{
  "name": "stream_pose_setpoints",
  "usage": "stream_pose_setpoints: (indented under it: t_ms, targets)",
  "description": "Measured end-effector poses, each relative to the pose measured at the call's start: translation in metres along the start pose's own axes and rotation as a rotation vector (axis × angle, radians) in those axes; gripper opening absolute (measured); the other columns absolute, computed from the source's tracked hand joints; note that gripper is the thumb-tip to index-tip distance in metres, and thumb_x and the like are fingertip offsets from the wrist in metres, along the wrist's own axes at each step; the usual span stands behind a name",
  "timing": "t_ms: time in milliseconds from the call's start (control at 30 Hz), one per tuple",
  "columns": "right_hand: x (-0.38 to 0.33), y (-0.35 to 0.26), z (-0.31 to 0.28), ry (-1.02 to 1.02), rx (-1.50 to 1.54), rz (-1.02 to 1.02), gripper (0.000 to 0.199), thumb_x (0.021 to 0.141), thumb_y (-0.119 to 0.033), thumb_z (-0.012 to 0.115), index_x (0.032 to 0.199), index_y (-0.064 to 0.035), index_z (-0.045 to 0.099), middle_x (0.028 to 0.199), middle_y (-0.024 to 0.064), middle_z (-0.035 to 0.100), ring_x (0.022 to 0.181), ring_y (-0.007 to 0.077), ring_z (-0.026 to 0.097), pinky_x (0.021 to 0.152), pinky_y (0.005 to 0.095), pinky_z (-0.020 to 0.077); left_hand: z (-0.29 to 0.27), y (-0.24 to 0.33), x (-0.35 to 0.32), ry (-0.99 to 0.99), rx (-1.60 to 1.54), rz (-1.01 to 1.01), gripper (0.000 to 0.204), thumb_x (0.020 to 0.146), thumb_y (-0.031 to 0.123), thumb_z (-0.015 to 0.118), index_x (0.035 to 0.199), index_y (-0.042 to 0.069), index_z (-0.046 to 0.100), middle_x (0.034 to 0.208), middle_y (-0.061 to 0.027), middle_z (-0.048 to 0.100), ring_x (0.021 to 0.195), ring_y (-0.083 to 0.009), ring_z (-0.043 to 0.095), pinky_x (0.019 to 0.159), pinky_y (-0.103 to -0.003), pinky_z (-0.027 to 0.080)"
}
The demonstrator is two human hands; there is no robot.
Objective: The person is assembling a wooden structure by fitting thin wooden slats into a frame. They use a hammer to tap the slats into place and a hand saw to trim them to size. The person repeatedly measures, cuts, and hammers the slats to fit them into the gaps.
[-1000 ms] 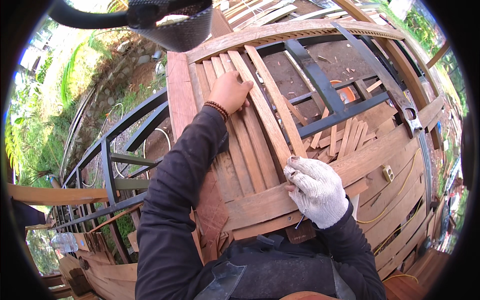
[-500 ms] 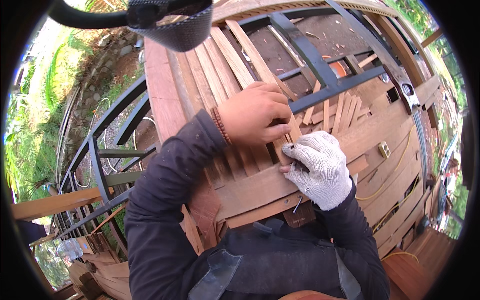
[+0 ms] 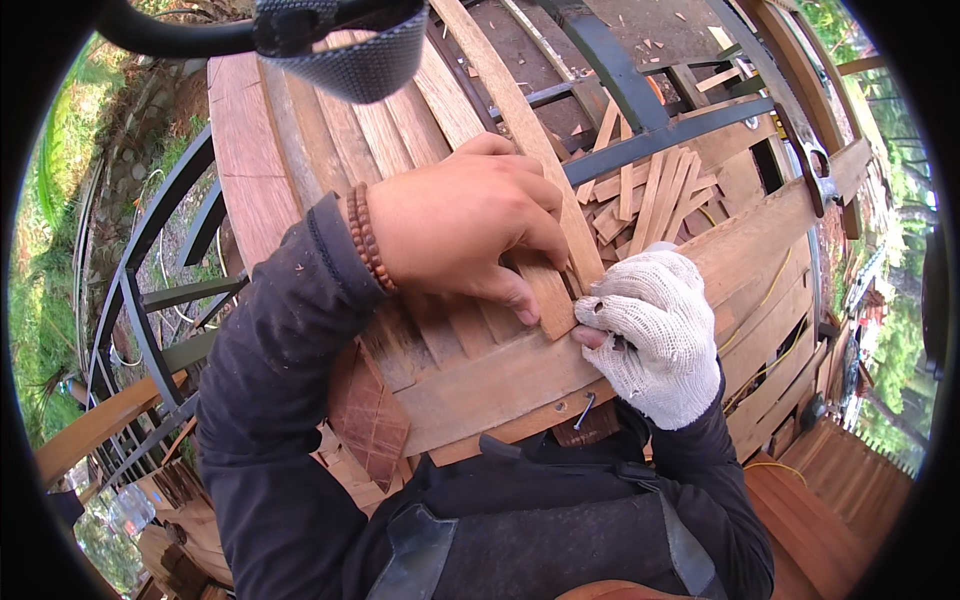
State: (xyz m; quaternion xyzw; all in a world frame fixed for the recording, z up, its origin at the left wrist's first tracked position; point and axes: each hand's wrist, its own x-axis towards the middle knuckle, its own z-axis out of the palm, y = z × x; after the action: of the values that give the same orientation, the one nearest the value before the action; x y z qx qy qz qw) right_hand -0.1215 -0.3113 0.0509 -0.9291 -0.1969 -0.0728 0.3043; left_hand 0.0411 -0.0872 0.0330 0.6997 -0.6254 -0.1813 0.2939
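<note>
My bare left hand (image 3: 460,220), with a beaded bracelet at the wrist, is curled over a short wooden strip (image 3: 556,308); its thumb and fingers grip the strip's sides. Only the squared end of that strip shows beyond the hand. Beside it runs a longer wooden slat (image 3: 515,105), reaching away from me. My right hand (image 3: 655,335), in a white knitted glove, has its fingers curled together against the ends of the strip and slat. Whatever its fingertips hold is hidden. Both hands are above a crosswise board (image 3: 490,390).
Parallel wooden slats (image 3: 330,110) lie to the left of the hands. Beyond the right hand are a dark metal frame (image 3: 670,137) and a pile of offcuts (image 3: 660,195). A nail (image 3: 585,410) sticks out near my body. A dark metal tool (image 3: 815,170) rests on a beam at right.
My view has shifted. My left hand has turned and come nearer to me, and the short strip's end now shows under it. The gloved hand stays by the slat ends.
</note>
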Motion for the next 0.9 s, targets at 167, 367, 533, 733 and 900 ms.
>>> stream_pose_setpoints:
  t_ms: [167,367,533,733,900]
  targets:
    - [0.004,-0.005,0.003,-0.008,-0.066,-0.018,0.029,0.070,-0.016,0.087,0.096,-0.0104,0.076,0.093,0.0059,0.068,0.093,0.0313,0.065,0.089,0.0470,0.0483,-0.002,0.002,-0.004,-0.004,-0.024,-0.004,0.040,0.075,0.040,0.089,0.105,0.015,0.079,0.101,-0.0017,0.068,0.109,-0.0260,0.062,0.108,-0.046,0.037]
    - [0.005,-0.008,0.004,-0.021,-0.080,-0.029,0.027,0.072,-0.015,0.086,0.096,-0.0082,0.075,0.096,0.0079,0.067,0.095,0.0330,0.064,0.089,0.0490,0.0484,-0.003,0.004,-0.004,-0.005,-0.022,0.000,0.040,0.076,0.041,0.088,0.105,0.016,0.079,0.101,-0.0017,0.067,0.109,-0.0261,0.061,0.107,-0.046,0.037]
    - [0.005,-0.010,0.002,-0.031,-0.079,-0.011,0.027,0.073,-0.013,0.086,0.096,-0.0065,0.075,0.096,0.0084,0.067,0.094,0.0333,0.065,0.087,0.0482,0.0491,0.001,0.002,-0.003,0.029,-0.004,0.025,0.040,0.077,0.042,0.087,0.107,0.016,0.079,0.100,-0.0019,0.066,0.107,-0.0261,0.060,0.107,-0.046,0.037]
    - [0.006,-0.011,0.002,-0.030,-0.085,-0.007,0.026,0.073,-0.012,0.086,0.096,-0.0067,0.075,0.095,0.0081,0.067,0.092,0.0328,0.065,0.086,0.0475,0.0496,0.000,0.001,-0.004,0.018,-0.004,0.023,0.041,0.077,0.042,0.087,0.107,0.015,0.078,0.100,-0.0024,0.066,0.109,-0.0265,0.061,0.107,-0.047,0.037]
    - [0.008,-0.013,0.002,-0.042,-0.094,0.004,0.025,0.073,-0.013,0.086,0.095,-0.0070,0.075,0.093,0.0077,0.066,0.091,0.0326,0.064,0.087,0.0478,0.0494,-0.001,-0.001,-0.004,-0.017,-0.022,0.004,0.041,0.077,0.042,0.087,0.107,0.015,0.078,0.102,-0.0027,0.067,0.111,-0.0270,0.061,0.107,-0.048,0.037]
